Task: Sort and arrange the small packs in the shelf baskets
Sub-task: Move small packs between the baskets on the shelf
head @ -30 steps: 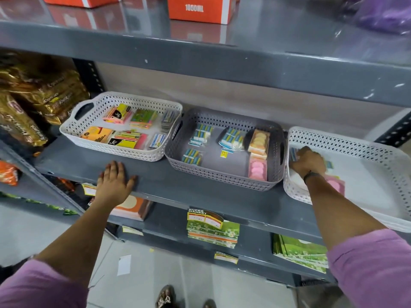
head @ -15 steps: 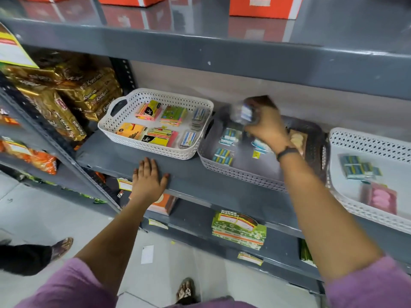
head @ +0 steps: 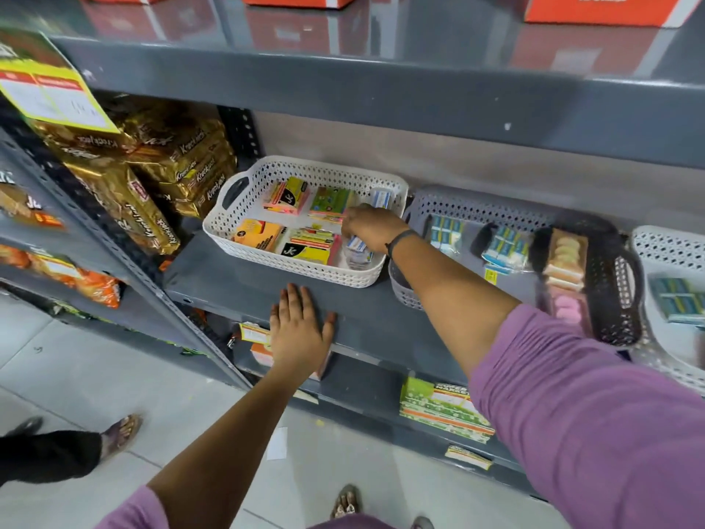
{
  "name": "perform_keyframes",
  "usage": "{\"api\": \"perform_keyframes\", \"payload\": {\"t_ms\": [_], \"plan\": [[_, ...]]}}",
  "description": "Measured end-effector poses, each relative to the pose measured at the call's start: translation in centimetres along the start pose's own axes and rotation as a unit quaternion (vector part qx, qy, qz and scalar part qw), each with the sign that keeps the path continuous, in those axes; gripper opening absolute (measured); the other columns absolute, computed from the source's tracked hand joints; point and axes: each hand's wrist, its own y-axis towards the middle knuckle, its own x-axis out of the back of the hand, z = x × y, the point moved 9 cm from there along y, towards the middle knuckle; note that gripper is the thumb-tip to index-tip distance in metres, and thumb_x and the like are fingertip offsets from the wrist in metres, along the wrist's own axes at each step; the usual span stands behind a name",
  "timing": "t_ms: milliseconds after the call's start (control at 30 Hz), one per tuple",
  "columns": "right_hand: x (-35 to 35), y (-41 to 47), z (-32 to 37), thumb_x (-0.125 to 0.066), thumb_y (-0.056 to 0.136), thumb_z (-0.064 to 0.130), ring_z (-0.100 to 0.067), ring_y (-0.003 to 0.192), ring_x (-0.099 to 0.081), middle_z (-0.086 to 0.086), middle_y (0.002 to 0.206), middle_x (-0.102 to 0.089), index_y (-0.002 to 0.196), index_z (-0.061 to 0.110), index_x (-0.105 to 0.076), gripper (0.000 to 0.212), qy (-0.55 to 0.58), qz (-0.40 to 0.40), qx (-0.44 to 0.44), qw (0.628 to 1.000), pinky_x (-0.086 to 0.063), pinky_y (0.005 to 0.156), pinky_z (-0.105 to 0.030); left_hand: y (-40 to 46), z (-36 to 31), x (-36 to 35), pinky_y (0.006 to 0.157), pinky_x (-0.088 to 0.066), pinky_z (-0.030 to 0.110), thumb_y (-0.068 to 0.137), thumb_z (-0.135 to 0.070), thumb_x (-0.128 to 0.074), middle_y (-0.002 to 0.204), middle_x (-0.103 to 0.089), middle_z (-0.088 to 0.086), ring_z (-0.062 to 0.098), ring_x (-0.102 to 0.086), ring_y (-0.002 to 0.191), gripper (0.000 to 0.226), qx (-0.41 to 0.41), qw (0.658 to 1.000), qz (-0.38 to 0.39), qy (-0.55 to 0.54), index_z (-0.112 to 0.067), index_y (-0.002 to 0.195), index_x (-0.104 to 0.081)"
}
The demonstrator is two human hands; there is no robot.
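Observation:
Three perforated baskets stand in a row on the grey shelf (head: 267,299). The left white basket (head: 244,227) holds yellow, orange and green packs (head: 332,202). My right hand (head: 372,227) reaches into its right side, fingers closed on a small blue-and-white pack (head: 358,246) above others like it. The grey middle basket (head: 477,208) holds blue-green packs (head: 505,244) and pink and cream items (head: 564,257). The right white basket (head: 663,246) is partly cut off and holds more blue packs (head: 677,301). My left hand (head: 299,330) lies flat on the shelf's front edge, fingers spread.
Gold biscuit packs (head: 179,162) are stacked left of the baskets. Orange boxes (head: 599,7) sit on the shelf above. Green cartons (head: 442,410) lie on the shelf below. Another person's sandalled foot (head: 122,433) stands on the tiled floor at the left.
My right hand took a small pack from the right white basket, carried it leftward over the grey basket, and now has it down in the left white basket. My left hand stayed put.

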Motion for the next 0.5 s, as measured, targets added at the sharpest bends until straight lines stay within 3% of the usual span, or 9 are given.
{"api": "perform_keyframes", "payload": {"t_ms": [67, 233, 333, 433, 500], "plan": [[-0.8, 0.1, 0.2, -0.048, 0.092, 0.015, -0.037, 0.124, -0.047, -0.020, 0.133, -0.048, 0.125, 0.006, -0.055, 0.035, -0.035, 0.015, 0.008, 0.999, -0.045, 0.095, -0.041, 0.0, 0.0, -0.1, 0.117, -0.007, 0.044, 0.074, -0.063, 0.006, 0.157, -0.009, 0.017, 0.031, -0.008, 0.144, 0.094, -0.004, 1.000, 0.002, 0.000, -0.007, 0.148, -0.006], [-0.3, -1.1, -0.4, -0.043, 0.092, -0.002, -0.036, 0.129, -0.041, -0.018, 0.139, -0.044, 0.138, 0.016, -0.046, 0.049, -0.013, -0.031, -0.006, 0.999, -0.042, 0.102, -0.043, -0.1, -0.1, -0.3, 0.117, -0.006, 0.043, 0.074, -0.063, 0.007, 0.157, -0.008, 0.016, 0.031, -0.009, 0.144, 0.094, -0.008, 1.000, 0.003, -0.001, -0.008, 0.148, -0.006], [1.8, -3.2, -1.5, -0.042, 0.088, -0.005, -0.036, 0.125, -0.046, -0.020, 0.133, -0.051, 0.135, 0.013, -0.049, 0.051, 0.080, -0.119, -0.020, 0.989, -0.042, 0.103, -0.041, -0.1, 0.0, -0.1, 0.117, -0.007, 0.043, 0.075, -0.063, 0.004, 0.156, -0.008, 0.018, 0.031, -0.009, 0.144, 0.093, -0.006, 1.000, 0.003, -0.005, -0.006, 0.148, -0.007], [3.5, -7.9, -3.7, -0.047, 0.077, -0.012, -0.035, 0.120, -0.052, -0.019, 0.127, -0.057, 0.127, 0.013, -0.058, 0.057, 0.181, -0.225, -0.061, 0.955, -0.043, 0.104, -0.038, -0.2, -0.3, -0.1, 0.117, -0.007, 0.044, 0.087, -0.059, -0.013, 0.156, -0.007, 0.018, 0.031, -0.008, 0.144, 0.081, -0.008, 1.000, 0.016, -0.006, -0.005, 0.148, -0.007], [3.5, -12.0, -5.8, -0.051, 0.076, -0.009, -0.032, 0.120, -0.052, -0.017, 0.127, -0.057, 0.127, 0.013, -0.059, 0.056, 0.227, -0.256, -0.113, 0.933, -0.038, 0.107, -0.031, -0.1, -0.5, 0.2, 0.118, -0.007, 0.044, 0.093, -0.053, -0.023, 0.157, -0.006, 0.018, 0.032, -0.007, 0.144, 0.075, -0.013, 0.999, 0.029, -0.006, -0.004, 0.148, -0.007]]}}
